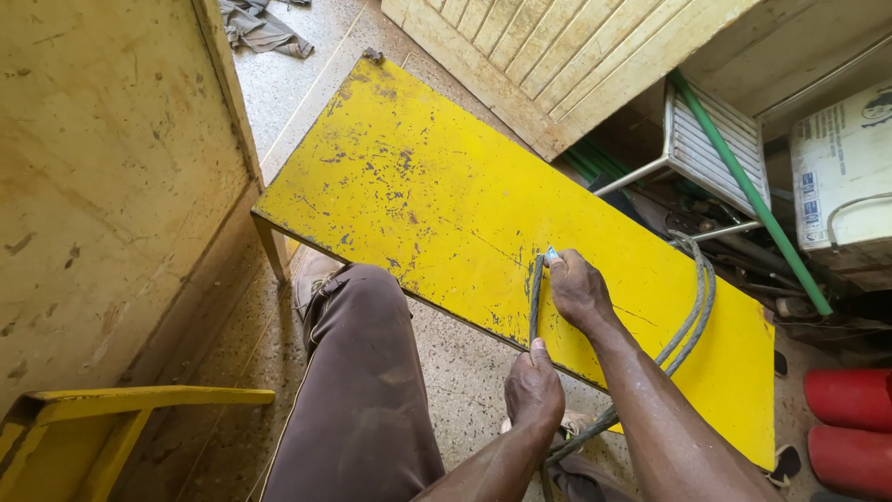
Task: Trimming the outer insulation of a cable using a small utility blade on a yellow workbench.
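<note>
Left hand [533, 389] clamped grey cable [535, 297] against yellow worktop [437, 186]; right hand [578, 288] pinched small blade [552, 255] at cable end. Best: steady cable, shallow cuts.

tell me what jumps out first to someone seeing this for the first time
The bright yellow bench, chipped and scuffed, fills the middle of the view. At its near edge the left hand pins a grey cable flat while the right hand presses a small blade at the cable's end. The cable loops back over the bench on the right, with two red cylinders at the lower right.
</note>
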